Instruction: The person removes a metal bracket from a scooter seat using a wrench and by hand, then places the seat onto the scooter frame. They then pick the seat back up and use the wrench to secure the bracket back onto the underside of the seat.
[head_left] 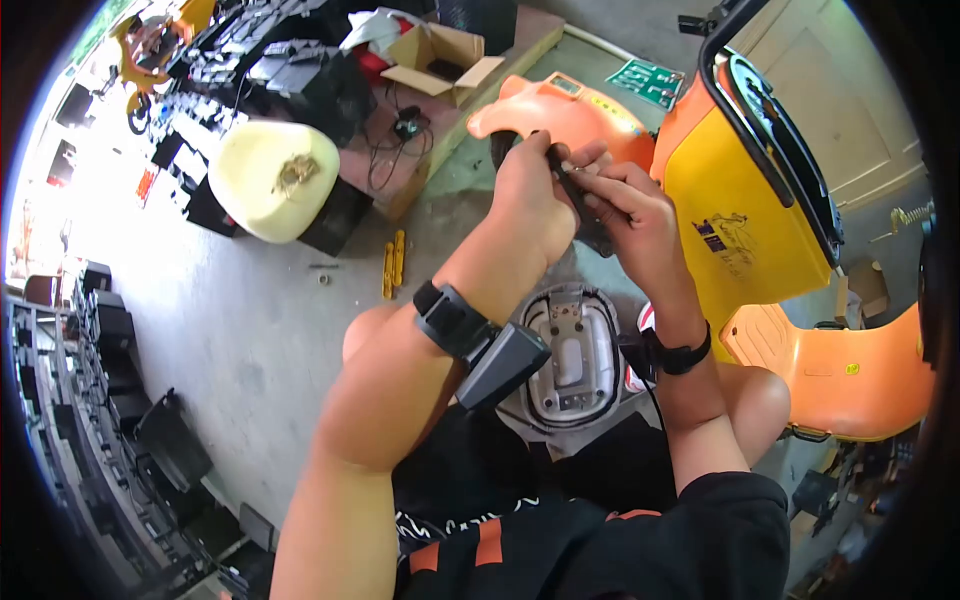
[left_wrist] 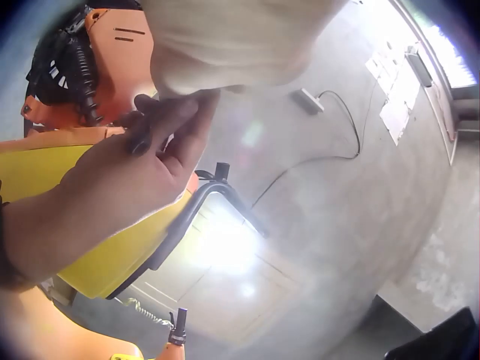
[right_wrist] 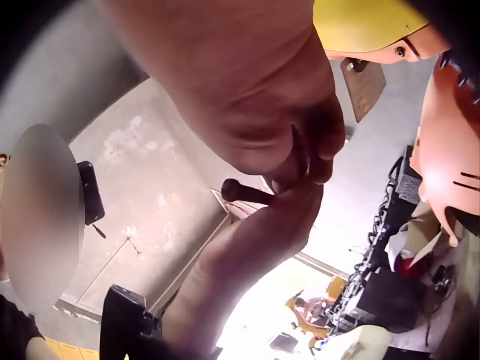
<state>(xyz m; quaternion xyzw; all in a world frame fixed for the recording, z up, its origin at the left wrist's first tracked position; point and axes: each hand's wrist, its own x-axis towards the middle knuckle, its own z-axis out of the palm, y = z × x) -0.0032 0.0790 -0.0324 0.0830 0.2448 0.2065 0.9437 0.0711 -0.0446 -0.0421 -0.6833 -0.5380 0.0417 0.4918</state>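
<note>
In front of the body, the left hand (head_left: 528, 190) grips a dark rod-like piece (head_left: 570, 190), its rounded end (right_wrist: 241, 191) poking out beside the fingers in the right wrist view. Against it, the right hand (head_left: 640, 220) has its thumb and fingers bent together, pinching at the piece near its upper end. Both hands touch or nearly touch. From the left wrist view, the right hand (left_wrist: 124, 180) lies under the left hand (left_wrist: 232, 45). Fingers cover most of the piece, and any small part between the fingertips is too hidden to tell.
Below the hands lies an oval grey housing (head_left: 570, 360). Orange bodywork (head_left: 585, 120) stands beyond them, a yellow panel (head_left: 740, 230) to the right. Further left are yellow tools (head_left: 393, 265) on the floor, a cream seat-shaped piece (head_left: 250, 190) and an open cardboard box (head_left: 440, 60).
</note>
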